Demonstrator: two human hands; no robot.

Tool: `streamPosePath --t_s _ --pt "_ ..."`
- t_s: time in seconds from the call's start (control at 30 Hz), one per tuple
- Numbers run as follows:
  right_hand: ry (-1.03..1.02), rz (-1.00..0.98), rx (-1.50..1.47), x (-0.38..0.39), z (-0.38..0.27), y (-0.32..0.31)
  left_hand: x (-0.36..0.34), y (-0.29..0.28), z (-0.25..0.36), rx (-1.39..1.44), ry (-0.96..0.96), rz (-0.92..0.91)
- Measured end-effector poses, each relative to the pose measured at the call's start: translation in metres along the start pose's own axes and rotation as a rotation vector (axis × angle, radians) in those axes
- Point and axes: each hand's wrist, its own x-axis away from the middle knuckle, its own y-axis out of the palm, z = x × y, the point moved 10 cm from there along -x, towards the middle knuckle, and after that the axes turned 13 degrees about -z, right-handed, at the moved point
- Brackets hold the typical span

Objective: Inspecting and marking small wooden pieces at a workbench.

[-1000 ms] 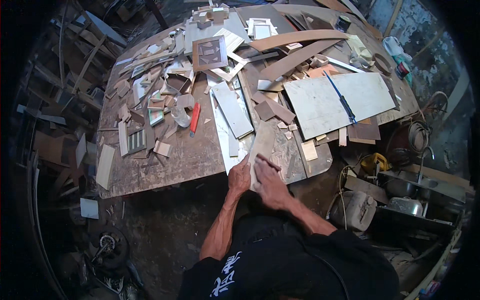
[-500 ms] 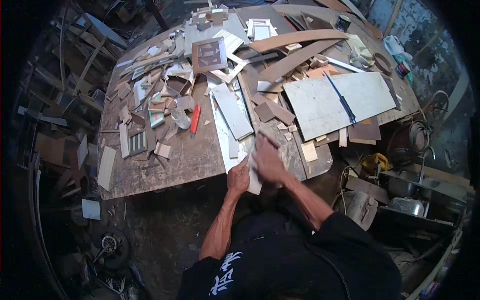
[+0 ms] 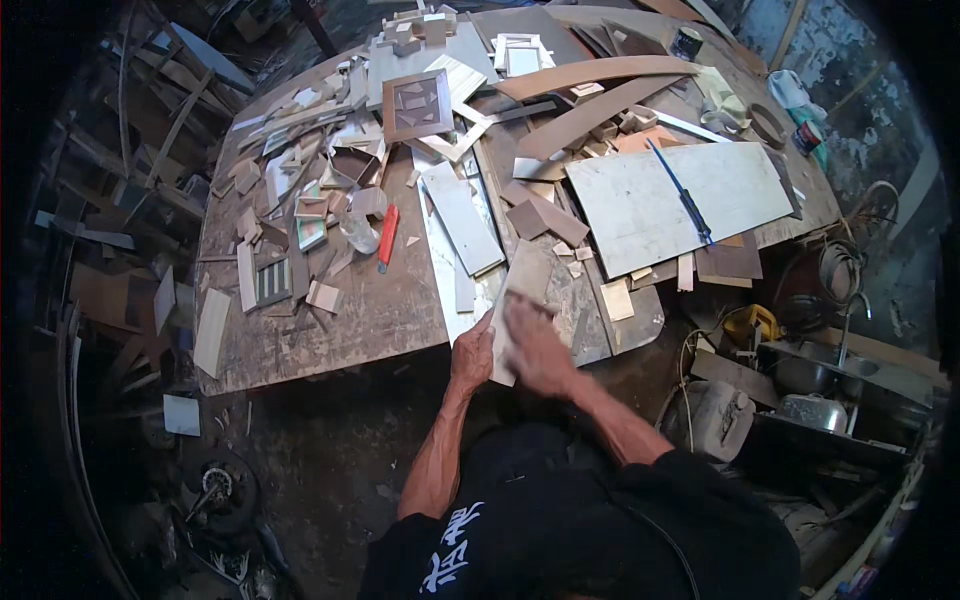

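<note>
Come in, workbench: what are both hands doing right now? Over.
Left hand gripping left edge of pale board. Right hand over board, blurred, hold unclear. Board's near end overhangs table. Small offcuts close on right.

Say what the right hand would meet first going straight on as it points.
Beyond the wooden board under it, the right hand would probably meet the near end of the pale grey plank; depth is unclear, so it might pass above.

Blurred fingers (image 3: 517, 325) of the right hand (image 3: 538, 352) partly hide the long pale wooden board (image 3: 528, 268) beneath. The thin brown piece (image 3: 522, 298) at their tips is indistinct.
</note>
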Motion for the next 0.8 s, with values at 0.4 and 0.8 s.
streamPosePath --t_s 0.4,0.8 --pt "0.094 0.585 0.057 -0.034 0.103 -0.104 0.000 0.003 0.014 0.137 -0.280 -0.090" --pt "0.213 0.713 -0.600 0.010 0.117 -0.118 -0.019 -0.002 0.093 -0.866 0.171 0.079"
